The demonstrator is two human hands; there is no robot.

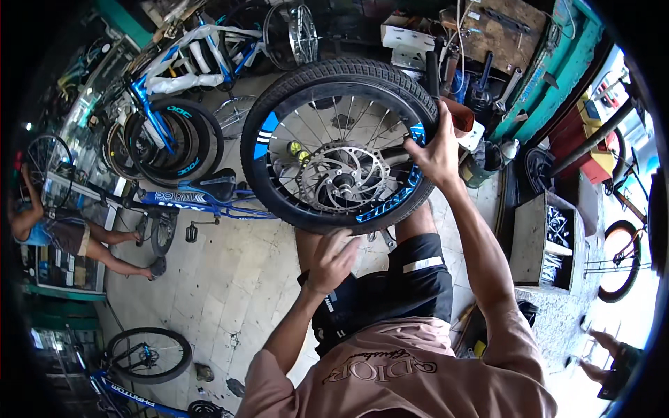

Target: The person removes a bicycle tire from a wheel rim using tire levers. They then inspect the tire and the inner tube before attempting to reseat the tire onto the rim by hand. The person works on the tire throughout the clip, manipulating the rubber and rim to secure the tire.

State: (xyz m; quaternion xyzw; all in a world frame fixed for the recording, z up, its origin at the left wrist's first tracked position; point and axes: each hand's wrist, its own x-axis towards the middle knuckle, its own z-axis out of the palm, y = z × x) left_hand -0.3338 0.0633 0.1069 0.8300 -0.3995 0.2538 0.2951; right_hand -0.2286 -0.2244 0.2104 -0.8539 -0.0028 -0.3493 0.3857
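A bicycle wheel with a knobbly black tyre and blue rim decals stands tilted before me, above my knees. Its silver disc brake rotor faces up toward me around the hub. My right hand is closed around the wheel's right side, thumb over the rim and fingers round the tyre. At the tyre's near edge is my left hand, fingers loosely bent and apart; whether the fingertips press on the rubber I cannot tell.
Left of the wheel lies a blue bicycle frame with a black saddle; loose tyres lean behind it. A cluttered workbench stands at the back right, a parts box at the right. Another person is at far left.
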